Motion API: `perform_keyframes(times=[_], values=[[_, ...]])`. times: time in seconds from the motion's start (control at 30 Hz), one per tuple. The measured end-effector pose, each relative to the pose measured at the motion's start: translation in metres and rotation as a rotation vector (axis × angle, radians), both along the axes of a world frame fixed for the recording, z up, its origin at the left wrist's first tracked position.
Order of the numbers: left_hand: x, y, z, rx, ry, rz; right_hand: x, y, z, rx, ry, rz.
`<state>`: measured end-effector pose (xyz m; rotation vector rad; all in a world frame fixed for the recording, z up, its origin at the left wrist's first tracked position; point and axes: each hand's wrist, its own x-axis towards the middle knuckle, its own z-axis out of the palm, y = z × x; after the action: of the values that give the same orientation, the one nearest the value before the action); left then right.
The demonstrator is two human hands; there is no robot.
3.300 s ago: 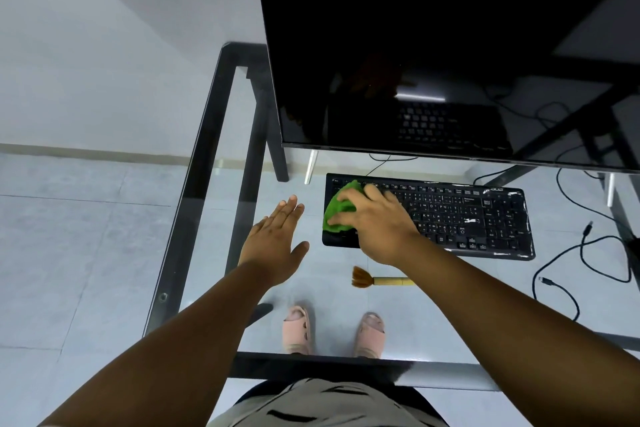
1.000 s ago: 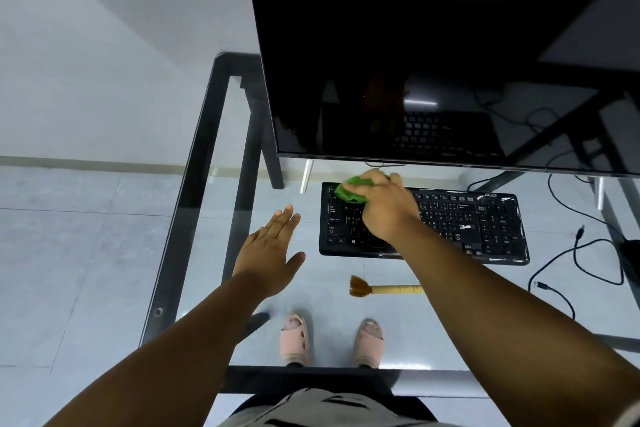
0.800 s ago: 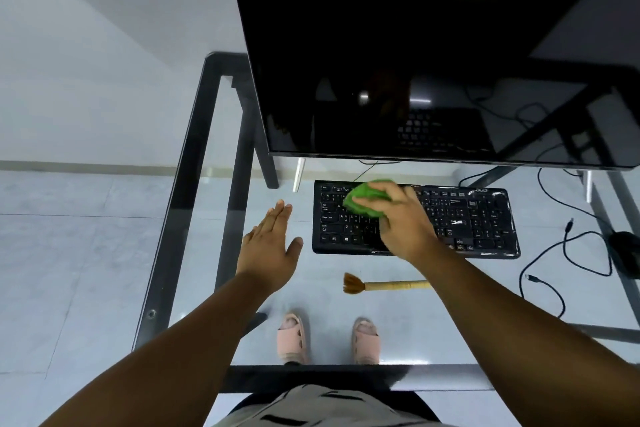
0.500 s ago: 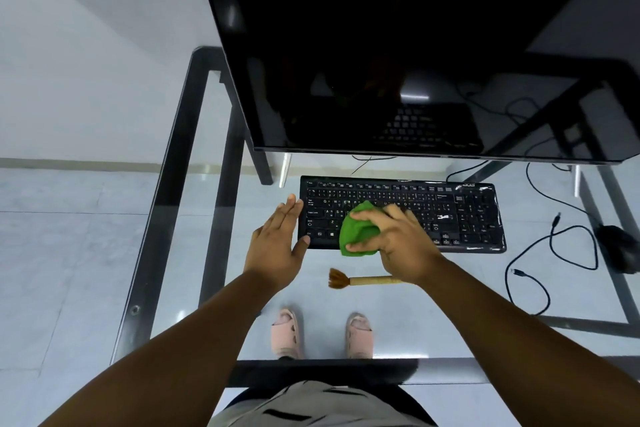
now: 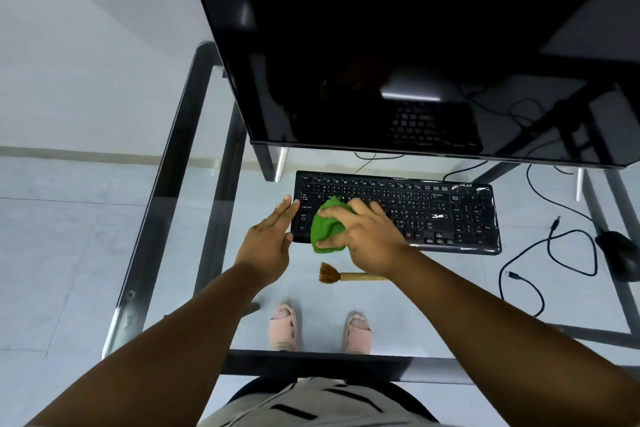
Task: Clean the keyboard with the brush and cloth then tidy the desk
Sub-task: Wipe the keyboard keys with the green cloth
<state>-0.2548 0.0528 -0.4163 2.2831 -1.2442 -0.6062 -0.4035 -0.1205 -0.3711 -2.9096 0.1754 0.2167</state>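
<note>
Left hand (image 5: 268, 241) newly flat against keyboard (image 5: 398, 213) edge, right hand (image 5: 369, 237) clamped on cloth (image 5: 325, 230) atop keys.

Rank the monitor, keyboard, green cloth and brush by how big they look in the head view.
1. monitor, by far the largest.
2. keyboard.
3. and 4. green cloth and brush: unsure. The cloth is bunched in the right hand, and that arm hides the brush handle's end.
</note>
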Motion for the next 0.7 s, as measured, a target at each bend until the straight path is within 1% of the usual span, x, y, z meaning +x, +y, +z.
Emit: perform_keyframes(times=[0.07,0.23,0.33,0.5,0.7], values=[[-0.001,0.004,0.001,-0.019,0.006,0.014,-0.007,-0.005,-0.002,-0.014,0.012,0.012],[-0.006,0.010,-0.001,-0.045,0.010,0.069,-0.021,-0.014,0.000,-0.016,0.021,-0.036],[-0.007,0.016,-0.003,-0.038,0.016,0.088,-0.006,0.001,0.000,-0.012,0.003,-0.028],[-0.003,0.025,0.001,-0.015,-0.001,0.061,0.016,0.024,-0.004,-0.017,-0.012,-0.011],[-0.004,0.024,0.002,0.026,-0.010,0.082,-0.014,0.002,-0.003,-0.042,-0.009,-0.097]])
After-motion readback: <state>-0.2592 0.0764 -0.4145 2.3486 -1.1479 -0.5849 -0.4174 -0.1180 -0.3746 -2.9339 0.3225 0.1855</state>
